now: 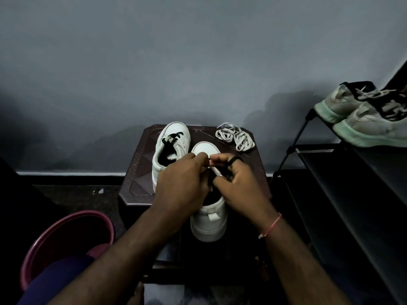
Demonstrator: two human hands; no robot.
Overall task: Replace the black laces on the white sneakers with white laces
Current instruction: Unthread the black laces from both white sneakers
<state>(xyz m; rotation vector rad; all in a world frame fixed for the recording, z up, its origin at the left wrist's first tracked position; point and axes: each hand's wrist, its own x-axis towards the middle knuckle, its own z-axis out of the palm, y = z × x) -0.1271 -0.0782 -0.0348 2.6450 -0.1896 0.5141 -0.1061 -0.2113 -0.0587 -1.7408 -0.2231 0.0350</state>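
Note:
Two white sneakers stand on a dark brown stool. The left sneaker at the back keeps a black lace in its lower eyelets. The near sneaker lies under both hands, heel toward me. My left hand pinches near its eyelets, fingertips over the tongue. My right hand grips a black lace that loops round a finger. Two coiled white laces lie at the stool's back right corner.
A black shoe rack stands at the right with a pair of grey-green sneakers on its top shelf. A maroon bucket sits on the floor at the lower left. A grey wall lies behind the stool.

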